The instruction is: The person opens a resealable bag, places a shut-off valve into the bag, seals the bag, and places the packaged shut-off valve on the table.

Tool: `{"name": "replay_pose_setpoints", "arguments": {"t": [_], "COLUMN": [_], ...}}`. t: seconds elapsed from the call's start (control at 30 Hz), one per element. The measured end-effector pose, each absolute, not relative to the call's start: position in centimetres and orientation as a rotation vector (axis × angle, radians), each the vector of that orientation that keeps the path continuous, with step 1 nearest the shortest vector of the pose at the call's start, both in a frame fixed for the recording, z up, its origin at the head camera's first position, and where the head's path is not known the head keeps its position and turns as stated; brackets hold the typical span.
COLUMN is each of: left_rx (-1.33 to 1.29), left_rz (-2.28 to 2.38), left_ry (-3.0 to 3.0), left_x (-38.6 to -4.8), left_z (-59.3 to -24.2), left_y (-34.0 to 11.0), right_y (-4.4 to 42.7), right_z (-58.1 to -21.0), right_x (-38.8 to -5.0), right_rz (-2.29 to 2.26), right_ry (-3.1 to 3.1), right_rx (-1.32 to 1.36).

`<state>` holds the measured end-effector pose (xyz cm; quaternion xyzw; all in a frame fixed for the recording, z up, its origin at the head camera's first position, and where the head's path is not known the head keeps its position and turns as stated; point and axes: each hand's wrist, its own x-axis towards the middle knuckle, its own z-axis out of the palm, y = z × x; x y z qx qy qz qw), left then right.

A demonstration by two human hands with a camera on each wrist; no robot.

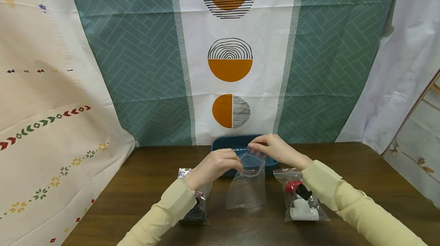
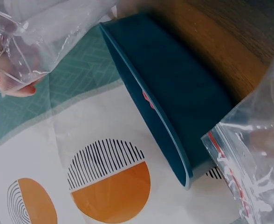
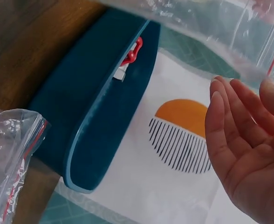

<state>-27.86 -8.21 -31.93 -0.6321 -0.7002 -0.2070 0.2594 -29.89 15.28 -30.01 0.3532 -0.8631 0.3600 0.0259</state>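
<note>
A clear, empty-looking zip bag (image 1: 245,194) hangs upright over the table with its mouth spread in a loop. My left hand (image 1: 220,162) pinches the left side of the mouth between thumb and fingers. At the far right of the mouth is my right hand (image 1: 275,149); in the right wrist view its fingers (image 3: 242,116) are stretched and apart from the thumb, close to the bag's red-lined edge. Behind the bag stands a dark blue bin (image 1: 223,139). A red piece (image 3: 135,50) and a white piece show inside it.
To the right lies a filled zip bag (image 1: 288,177) with a white pipe tee (image 1: 304,211), a red piece and a black piece. Another filled bag (image 1: 206,215) with dark contents lies left, partly under my left forearm. A patterned cloth (image 1: 237,85) hangs behind the wooden table (image 1: 144,188).
</note>
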Motion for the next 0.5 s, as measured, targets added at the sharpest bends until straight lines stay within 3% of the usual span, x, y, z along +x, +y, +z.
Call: {"name": "replay_pose_setpoints", "arguments": {"t": [0.5], "left_rx": [-1.695], "left_rz": [-0.65], "left_ry": [-1.96], "left_x": [-27.5], "left_z": [-32.0], "left_y": [-10.1], "right_y": [14.5], "right_z": [-31.9], "right_x": [-33.0], "right_rz": [1.246], "right_ry": [-2.856], "right_rx": [0.842]}}
